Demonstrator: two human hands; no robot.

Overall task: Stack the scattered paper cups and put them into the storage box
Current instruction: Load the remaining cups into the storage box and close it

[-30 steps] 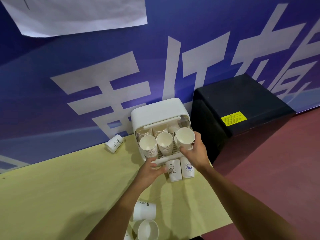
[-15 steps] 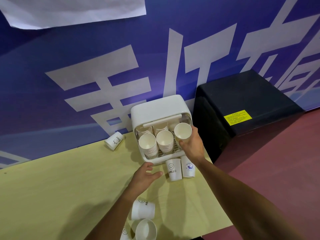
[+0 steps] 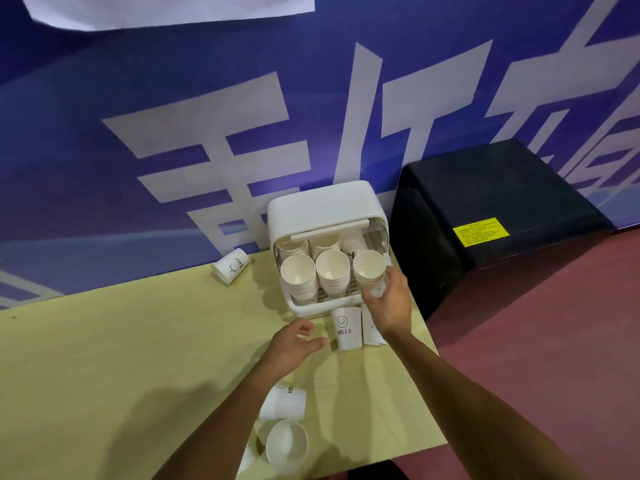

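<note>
Left hand [image 3: 294,344] loose-fingered, holding nothing, just left of upright HELLO cup [image 3: 348,329]; nearer to it than right. Farther: right hand [image 3: 388,303] gripping rightmost cup stack [image 3: 369,271], mouth tilted nearward, inside storage box [image 3: 322,206].

Event-hall or exhibition corner, by the look of it.
Behind the storage box [image 3: 322,206] a wall-wide blue printed banner [image 3: 207,116] carries huge white characters; right of the box stands a black case [image 3: 502,188] with a yellow label [image 3: 480,231], on red flooring [image 3: 554,323]; under the box, a plain yellow-green table [image 3: 104,358].
</note>
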